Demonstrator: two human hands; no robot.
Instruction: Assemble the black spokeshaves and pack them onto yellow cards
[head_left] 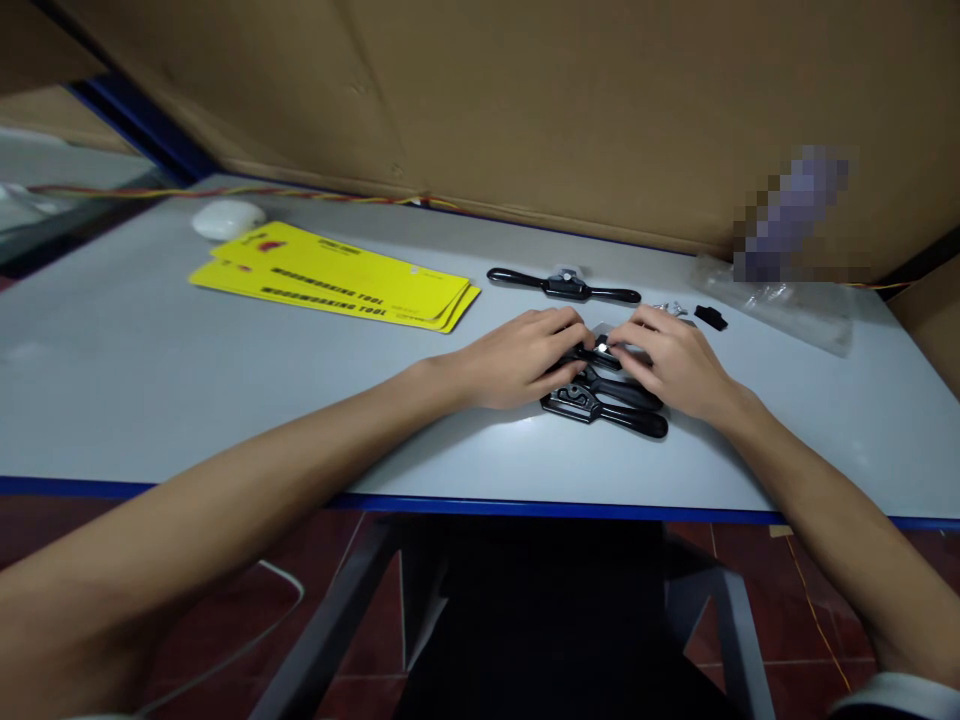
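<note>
A black spokeshave [609, 360] with a bright metal part at its middle lies between my hands. My left hand [521, 358] closes its fingers around the left side of this tool, hiding that handle. From the other side, my right hand [679, 362] pinches at its middle, fingertips near the bright metal; exactly what they touch is partly hidden. Nearer to me, another spokeshave [634, 420] lies flat with its slotted body showing, and a further black handle [637, 393] shows just behind it. Farther back, a spokeshave [567, 288] with a blade and round screw rests on the table.
Yellow printed cards [337, 285] lie stacked at left beside a white computer mouse [227, 218]. Small metal parts [670, 309] and a black plate [710, 318] sit behind my right hand. A clear plastic bag [795, 310] lies at right. Cardboard [562, 110] walls the back.
</note>
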